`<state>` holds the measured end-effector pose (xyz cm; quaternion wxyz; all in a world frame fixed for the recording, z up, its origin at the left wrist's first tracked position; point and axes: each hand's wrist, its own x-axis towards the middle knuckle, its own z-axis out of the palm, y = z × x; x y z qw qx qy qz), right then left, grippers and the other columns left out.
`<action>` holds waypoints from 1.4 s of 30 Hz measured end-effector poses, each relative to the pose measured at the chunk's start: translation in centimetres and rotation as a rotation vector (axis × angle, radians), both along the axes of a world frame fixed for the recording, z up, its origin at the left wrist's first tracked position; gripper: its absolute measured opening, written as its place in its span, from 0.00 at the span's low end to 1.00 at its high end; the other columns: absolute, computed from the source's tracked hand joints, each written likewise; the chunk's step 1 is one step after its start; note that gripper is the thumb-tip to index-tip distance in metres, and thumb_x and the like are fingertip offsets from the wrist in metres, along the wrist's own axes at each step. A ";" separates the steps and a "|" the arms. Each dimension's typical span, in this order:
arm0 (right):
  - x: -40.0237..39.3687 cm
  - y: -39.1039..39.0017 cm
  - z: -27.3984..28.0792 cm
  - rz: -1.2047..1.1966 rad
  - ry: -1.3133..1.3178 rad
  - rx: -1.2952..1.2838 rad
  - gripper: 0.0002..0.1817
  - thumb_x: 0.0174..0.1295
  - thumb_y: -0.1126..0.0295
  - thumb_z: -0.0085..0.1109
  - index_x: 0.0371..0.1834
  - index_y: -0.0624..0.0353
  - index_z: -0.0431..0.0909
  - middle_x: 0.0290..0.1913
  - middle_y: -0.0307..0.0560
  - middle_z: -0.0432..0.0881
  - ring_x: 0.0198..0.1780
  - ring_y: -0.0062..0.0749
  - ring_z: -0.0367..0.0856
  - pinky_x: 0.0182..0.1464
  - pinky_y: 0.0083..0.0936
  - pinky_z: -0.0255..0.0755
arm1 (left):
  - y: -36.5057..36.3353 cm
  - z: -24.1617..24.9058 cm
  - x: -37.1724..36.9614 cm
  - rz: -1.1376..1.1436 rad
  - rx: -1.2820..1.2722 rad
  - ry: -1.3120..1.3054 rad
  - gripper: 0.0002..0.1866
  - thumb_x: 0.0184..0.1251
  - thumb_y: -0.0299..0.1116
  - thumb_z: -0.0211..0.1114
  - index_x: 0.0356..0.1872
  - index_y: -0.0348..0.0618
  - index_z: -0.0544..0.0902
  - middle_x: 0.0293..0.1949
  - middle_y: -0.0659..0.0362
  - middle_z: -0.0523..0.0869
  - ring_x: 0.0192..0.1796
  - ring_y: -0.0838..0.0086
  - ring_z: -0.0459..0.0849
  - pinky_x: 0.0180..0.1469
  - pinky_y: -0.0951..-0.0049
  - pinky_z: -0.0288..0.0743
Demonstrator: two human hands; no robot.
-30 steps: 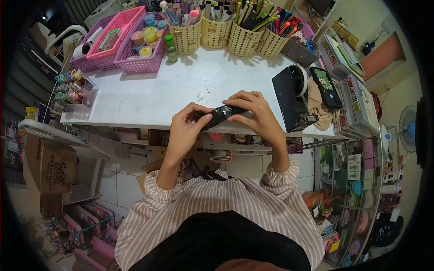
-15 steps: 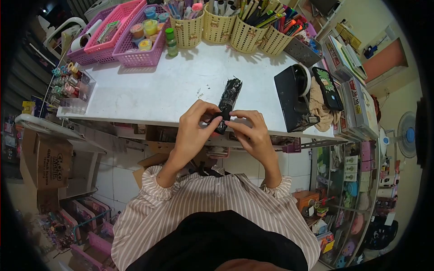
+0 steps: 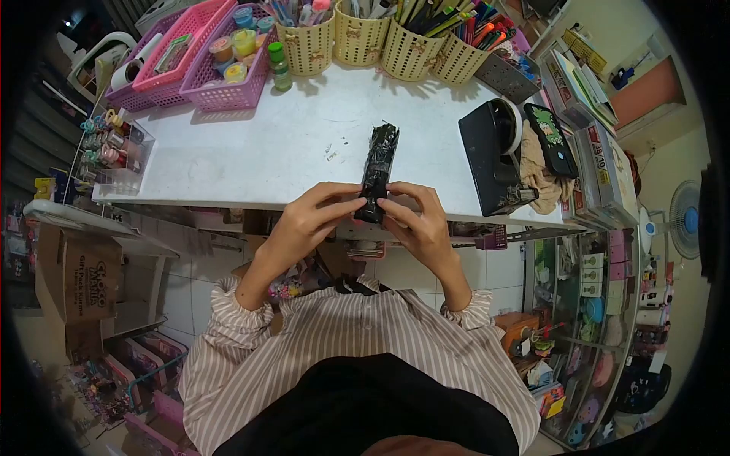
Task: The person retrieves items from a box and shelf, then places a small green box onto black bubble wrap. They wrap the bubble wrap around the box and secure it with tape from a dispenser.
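A long, narrow bundle wrapped in shiny black plastic lies at the front edge of the white table, its near end reaching over the edge. My left hand grips the near end from the left, thumb and fingertips pressed to its side. From the right, my right hand holds the same end between thumb and fingers. The wrapping looks crinkled, with a ragged far end. What is inside cannot be seen. Small dark scraps lie left of the bundle.
Pink and purple baskets and cream pen holders line the back, beside a green-capped bottle. At right stand a black tape dispenser, a phone and a beige cloth. A clear rack stands at left.
My left hand has shifted left and its fingers have straightened along the bundle's side. The bundle now stands more upright in view, slightly left of before. The whole view has shifted a little.
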<state>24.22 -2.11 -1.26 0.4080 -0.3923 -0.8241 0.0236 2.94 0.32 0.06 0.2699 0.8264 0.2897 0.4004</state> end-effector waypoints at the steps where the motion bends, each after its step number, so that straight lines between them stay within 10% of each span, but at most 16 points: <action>1: 0.0 0.0 0.0 0.003 0.016 -0.006 0.20 0.44 0.73 0.67 0.45 0.53 0.78 0.47 0.45 0.76 0.45 0.38 0.75 0.46 0.33 0.67 | 0.0 -0.1 0.1 -0.006 0.054 0.020 0.19 0.52 0.16 0.62 0.47 0.42 0.81 0.46 0.53 0.79 0.43 0.66 0.82 0.44 0.72 0.78; 13: -2.5 -1.6 0.9 -0.116 0.393 -0.265 0.11 0.52 0.79 0.62 0.40 0.65 0.77 0.45 0.51 0.77 0.42 0.38 0.80 0.40 0.25 0.73 | -0.9 0.3 1.1 0.021 0.027 -0.132 0.18 0.48 0.20 0.67 0.45 0.35 0.78 0.45 0.50 0.77 0.44 0.63 0.79 0.40 0.72 0.79; 42: -1.3 -1.6 1.8 -0.045 0.122 -0.210 0.16 0.51 0.73 0.65 0.42 0.66 0.77 0.46 0.53 0.73 0.37 0.37 0.80 0.38 0.28 0.75 | -0.1 -0.7 1.0 -0.026 0.299 0.119 0.15 0.50 0.26 0.68 0.39 0.33 0.78 0.41 0.52 0.78 0.43 0.62 0.78 0.44 0.66 0.73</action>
